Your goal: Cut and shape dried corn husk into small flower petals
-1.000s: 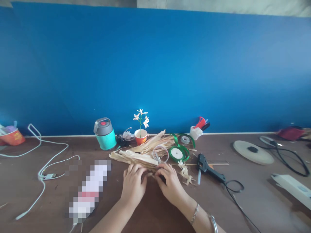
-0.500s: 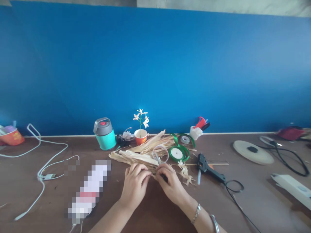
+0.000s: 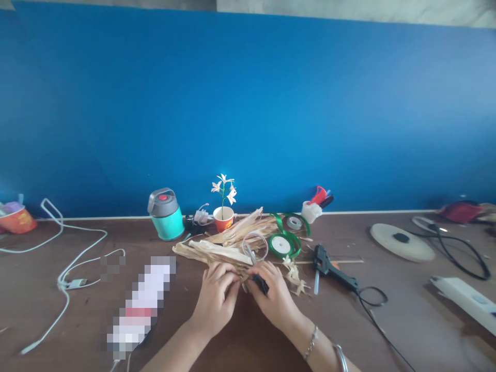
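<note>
At the near edge of a pile of dried husks [image 3: 211, 250], my left hand [image 3: 217, 297] pinches a small piece of pale husk [image 3: 244, 285] between thumb and fingers. Close beside it, my right hand [image 3: 276, 294] is closed around a black-handled tool [image 3: 261, 283], which looks like scissors; pale metal blades seem to point away above the fingers. The fingertips of both hands nearly meet, and they partly hide the piece. A clear ring of tape [image 3: 256, 247] stands just behind my right hand. Small cut husk flowers [image 3: 295, 276] lie to its right.
A spool of green ribbon [image 3: 281, 245] and a black glue gun [image 3: 335, 271] with its cord lie to the right. Behind are a paper cup [image 3: 223, 222] holding a flower stem, a teal flask [image 3: 168, 223] and a white cup [image 3: 311, 212] of tools. White cables [image 3: 67, 266] cross the left.
My right hand has turned slightly, so more of the black handle shows under its palm. The left hand stays almost in place, and the husk piece shows more between the fingertips.
</note>
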`<move>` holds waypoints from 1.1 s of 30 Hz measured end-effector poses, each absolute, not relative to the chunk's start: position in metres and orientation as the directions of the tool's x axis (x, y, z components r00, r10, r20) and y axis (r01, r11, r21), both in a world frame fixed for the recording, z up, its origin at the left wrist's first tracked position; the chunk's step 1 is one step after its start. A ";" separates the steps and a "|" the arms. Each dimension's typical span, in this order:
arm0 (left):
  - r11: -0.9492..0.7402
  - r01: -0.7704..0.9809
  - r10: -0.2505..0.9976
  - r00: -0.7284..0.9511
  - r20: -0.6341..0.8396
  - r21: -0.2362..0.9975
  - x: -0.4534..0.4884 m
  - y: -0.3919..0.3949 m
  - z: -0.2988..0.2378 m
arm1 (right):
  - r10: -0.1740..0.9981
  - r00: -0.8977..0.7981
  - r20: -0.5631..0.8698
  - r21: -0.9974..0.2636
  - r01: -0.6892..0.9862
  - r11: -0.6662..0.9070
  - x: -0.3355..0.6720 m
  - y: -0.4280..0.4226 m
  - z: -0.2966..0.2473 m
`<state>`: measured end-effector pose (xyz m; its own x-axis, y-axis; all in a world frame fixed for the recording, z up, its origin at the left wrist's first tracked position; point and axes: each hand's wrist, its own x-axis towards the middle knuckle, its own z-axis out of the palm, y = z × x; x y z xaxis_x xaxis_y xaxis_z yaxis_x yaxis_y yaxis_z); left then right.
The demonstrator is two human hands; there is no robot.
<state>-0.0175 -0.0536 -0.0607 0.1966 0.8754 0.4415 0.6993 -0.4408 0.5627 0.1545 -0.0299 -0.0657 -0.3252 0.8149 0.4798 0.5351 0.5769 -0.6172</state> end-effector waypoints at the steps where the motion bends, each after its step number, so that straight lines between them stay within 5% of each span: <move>1: -0.445 0.691 0.874 0.197 0.444 0.569 -0.017 -0.054 -0.061 | 0.818 -0.327 0.473 -0.619 0.538 0.573 0.155 -0.030 -0.066; 13: -0.456 0.638 0.873 0.182 0.453 0.621 -0.019 -0.055 -0.061 | 0.760 -0.391 0.519 -0.526 0.555 0.645 0.156 -0.031 -0.060; 24: -0.497 0.773 0.805 0.242 0.542 0.393 -0.014 -0.055 -0.063 | 0.772 -0.404 0.491 -0.535 0.559 0.633 0.154 -0.033 -0.060; 33: -0.360 0.780 0.855 0.056 0.516 0.512 -0.002 -0.062 -0.063 | 0.754 -0.344 0.560 -0.482 0.604 0.634 0.143 -0.038 -0.060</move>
